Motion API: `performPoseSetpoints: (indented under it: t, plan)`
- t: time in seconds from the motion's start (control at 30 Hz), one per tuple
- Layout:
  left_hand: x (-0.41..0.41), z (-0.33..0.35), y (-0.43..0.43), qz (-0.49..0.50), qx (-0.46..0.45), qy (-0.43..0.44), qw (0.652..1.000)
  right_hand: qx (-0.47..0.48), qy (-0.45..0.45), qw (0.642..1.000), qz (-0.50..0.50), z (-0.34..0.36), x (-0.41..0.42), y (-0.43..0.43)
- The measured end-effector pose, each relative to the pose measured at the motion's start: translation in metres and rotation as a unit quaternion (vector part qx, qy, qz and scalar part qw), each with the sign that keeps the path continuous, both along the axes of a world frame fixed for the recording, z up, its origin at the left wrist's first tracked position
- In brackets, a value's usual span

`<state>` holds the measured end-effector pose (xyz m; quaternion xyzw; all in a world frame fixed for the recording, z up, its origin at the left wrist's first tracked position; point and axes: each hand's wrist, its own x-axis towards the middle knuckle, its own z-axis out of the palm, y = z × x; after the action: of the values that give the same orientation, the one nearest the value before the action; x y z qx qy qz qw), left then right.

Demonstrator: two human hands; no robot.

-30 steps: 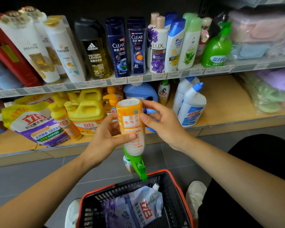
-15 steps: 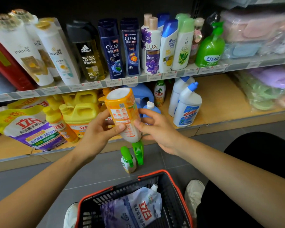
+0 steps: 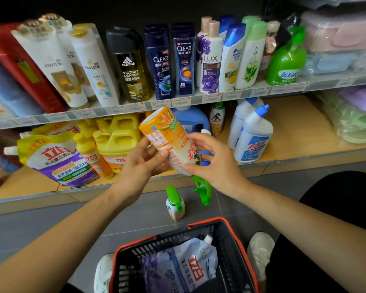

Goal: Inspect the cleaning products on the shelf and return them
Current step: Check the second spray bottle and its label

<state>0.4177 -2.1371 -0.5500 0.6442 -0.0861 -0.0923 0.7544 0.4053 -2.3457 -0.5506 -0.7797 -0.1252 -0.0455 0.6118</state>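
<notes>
Orange plastic spray bottle (image 3: 171,142), inverted before the wooden shelf (image 3: 294,134), sits in curled fingers of left hand (image 3: 140,166) and right hand (image 3: 216,163): inspection seemingly underway, return pending.

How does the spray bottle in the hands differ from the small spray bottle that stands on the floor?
The held spray bottle is upside down and tilted, its green trigger below; the floor spray bottle stands upright. The left hand and right hand grip the held one; nothing touches the floor one. The held one is mostly orange; the floor one is pale. Both have green trigger heads.
</notes>
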Motion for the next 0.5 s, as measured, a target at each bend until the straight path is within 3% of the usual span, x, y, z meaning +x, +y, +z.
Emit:
performPoseSetpoints:
  t: [0.27,0.33,0.43,0.5]
  plan:
    - [-0.003,0.006,-0.003,0.043,0.039,-0.010,0.998,0.029,0.016,0.999,-0.022,-0.005,0.005,0.003]
    - [-0.003,0.009,-0.002,0.039,0.056,-0.027,0.997,0.124,0.066,0.990,0.011,-0.005,0.006,0.003]
    - [-0.001,0.013,0.000,0.029,0.052,-0.040,0.997,0.286,0.185,0.938,0.061,-0.005,0.008,0.004]
    - [0.000,0.014,0.001,0.018,0.045,-0.042,0.998,0.313,0.235,0.917,0.080,-0.003,0.011,0.002]
